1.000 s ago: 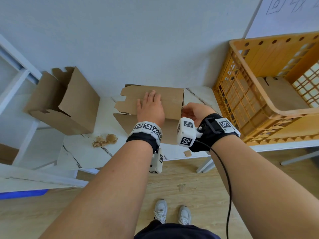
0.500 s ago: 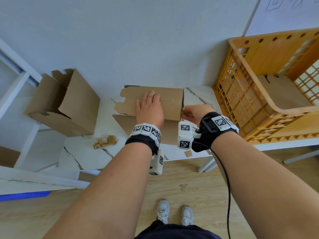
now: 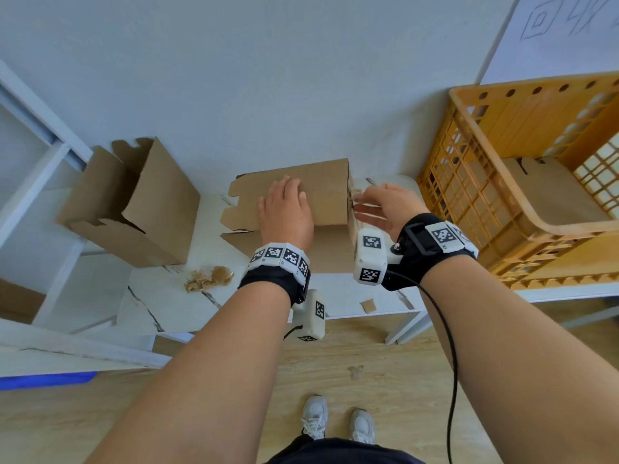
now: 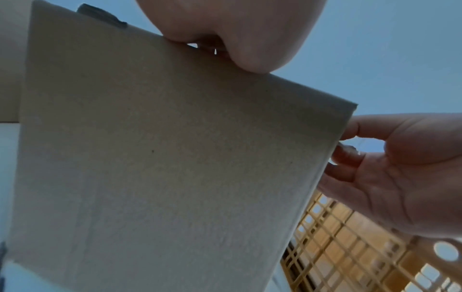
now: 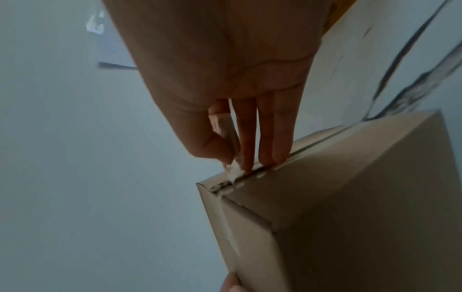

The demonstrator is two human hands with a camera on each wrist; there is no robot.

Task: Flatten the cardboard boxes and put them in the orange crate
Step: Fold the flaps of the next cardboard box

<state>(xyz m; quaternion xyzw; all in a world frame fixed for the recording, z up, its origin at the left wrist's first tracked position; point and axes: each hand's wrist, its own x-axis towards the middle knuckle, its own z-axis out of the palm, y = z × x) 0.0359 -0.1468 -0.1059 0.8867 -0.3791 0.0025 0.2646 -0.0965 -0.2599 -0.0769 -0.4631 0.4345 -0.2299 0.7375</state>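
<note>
A brown cardboard box [image 3: 325, 192] stands in the middle of the white table [image 3: 160, 296]. My left hand [image 3: 288, 195] lies flat on its top, fingers straight, pressing down. My right hand [image 3: 357, 199] is at the box's right end. In the right wrist view its thumb and forefinger pinch a strip of clear tape [image 5: 233, 160] at the seam of the box [image 5: 350, 197], and the other fingers touch the seam. The left wrist view shows the box's near face [image 4: 175, 158]. The orange crate [image 3: 469, 195] stands to the right, with a flat piece of cardboard [image 3: 549, 195] in it.
A second open cardboard box [image 3: 134, 202] sits at the table's left end against the wall. Crumpled paper scraps [image 3: 209, 278] lie near the front edge, and a small cardboard scrap [image 3: 368, 306] lies in front of the box. Wooden floor is below.
My right hand has moved from the box's near right corner up and along its right end, with the fingers now spread and tape pinched. The left hand has stayed on the top.
</note>
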